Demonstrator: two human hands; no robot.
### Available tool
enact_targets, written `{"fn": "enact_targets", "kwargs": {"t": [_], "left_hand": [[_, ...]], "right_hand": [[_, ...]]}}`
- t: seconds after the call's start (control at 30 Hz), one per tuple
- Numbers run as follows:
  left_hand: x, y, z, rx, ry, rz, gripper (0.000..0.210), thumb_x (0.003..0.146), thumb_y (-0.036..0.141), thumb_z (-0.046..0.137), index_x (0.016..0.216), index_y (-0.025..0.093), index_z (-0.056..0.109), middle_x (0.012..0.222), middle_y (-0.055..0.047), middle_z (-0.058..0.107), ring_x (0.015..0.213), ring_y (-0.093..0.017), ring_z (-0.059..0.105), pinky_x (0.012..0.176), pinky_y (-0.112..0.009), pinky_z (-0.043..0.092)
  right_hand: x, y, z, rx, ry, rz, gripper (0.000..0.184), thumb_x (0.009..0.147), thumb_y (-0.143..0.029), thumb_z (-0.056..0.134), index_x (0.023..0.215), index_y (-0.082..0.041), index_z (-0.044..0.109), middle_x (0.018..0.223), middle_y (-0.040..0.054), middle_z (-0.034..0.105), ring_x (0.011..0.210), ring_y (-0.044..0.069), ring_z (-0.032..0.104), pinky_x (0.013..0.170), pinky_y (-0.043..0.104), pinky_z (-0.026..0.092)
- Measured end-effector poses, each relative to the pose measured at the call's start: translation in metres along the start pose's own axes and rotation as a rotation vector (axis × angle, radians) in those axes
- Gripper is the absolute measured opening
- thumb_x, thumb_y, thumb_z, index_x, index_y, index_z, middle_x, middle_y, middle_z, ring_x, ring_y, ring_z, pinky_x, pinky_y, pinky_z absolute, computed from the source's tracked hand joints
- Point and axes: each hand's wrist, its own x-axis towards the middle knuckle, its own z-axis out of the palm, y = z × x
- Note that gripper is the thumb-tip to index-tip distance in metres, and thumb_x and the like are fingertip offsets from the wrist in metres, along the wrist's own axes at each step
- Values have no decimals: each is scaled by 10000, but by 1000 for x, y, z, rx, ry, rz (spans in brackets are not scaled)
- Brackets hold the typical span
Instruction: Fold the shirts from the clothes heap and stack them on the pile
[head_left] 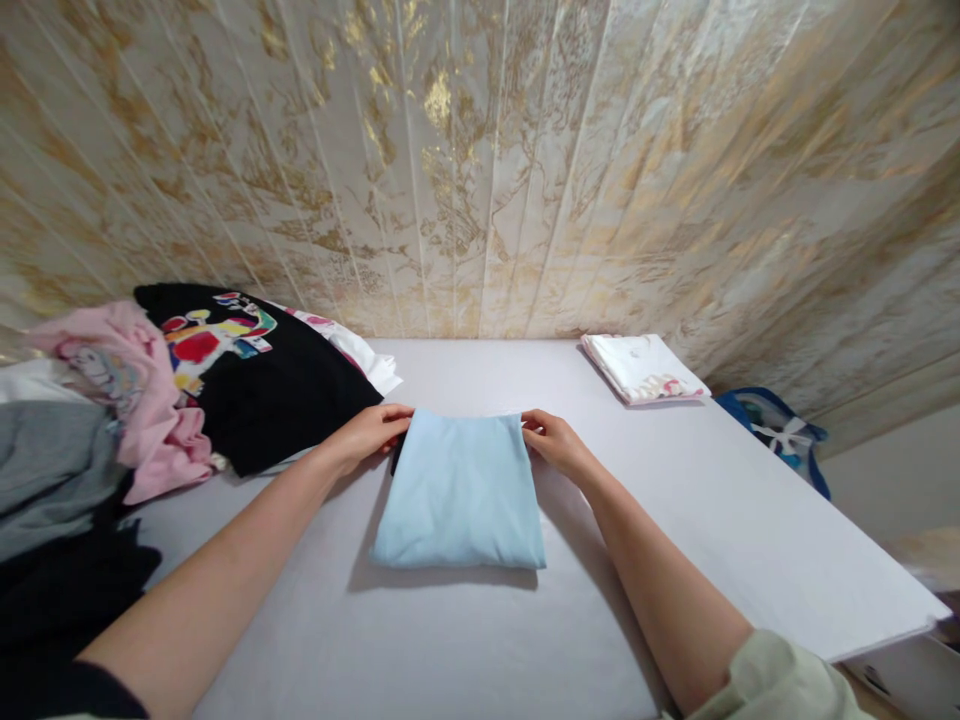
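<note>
Viewed remotely, my left hand (369, 434) and right hand (561, 444) pinch the far corners of a folded blue cloth (465, 495) (neither hand nearer), which lies between them on the table (697, 530), extending toward the body.

A pale curtain (480, 200) marbled with gold hangs in long pleats across the back and along the right, its metallic patches (438, 102) glinting in soft light. Its lower edge meets a smooth, greyish-white table (690, 520).
</note>
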Motion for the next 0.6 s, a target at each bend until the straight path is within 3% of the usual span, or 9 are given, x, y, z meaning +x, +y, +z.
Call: {"fn": "enact_targets", "kwargs": {"t": [0.3, 0.47, 0.6], "left_hand": [[-1, -1, 2, 35, -8, 42, 317, 662, 419, 673, 831, 154, 715, 549, 25, 551, 462, -92, 409, 456, -223, 264], [7, -8, 4, 74, 26, 181, 272, 672, 393, 648, 784, 158, 724, 731, -36, 701, 707, -196, 609, 636, -269, 435], [12, -9, 7, 114, 103, 250, 266, 659, 397, 650, 757, 160, 721, 781, -47, 722, 790, -232, 637, 740, -301, 459]], "right_hand": [[-1, -11, 8, -30, 74, -34, 145, 727, -324, 532, 719, -187, 579, 637, -29, 581, 568, 114, 500, 526, 215, 375], [-3, -15, 8, -6, 49, -59, 157, 737, -341, 539, 718, -191, 584, 618, -35, 560, 546, 111, 473, 504, 213, 359], [-2, -14, 6, -54, 9, -83, 154, 730, -312, 529, 712, -186, 615, 659, -16, 591, 584, 120, 487, 528, 216, 377]]}}
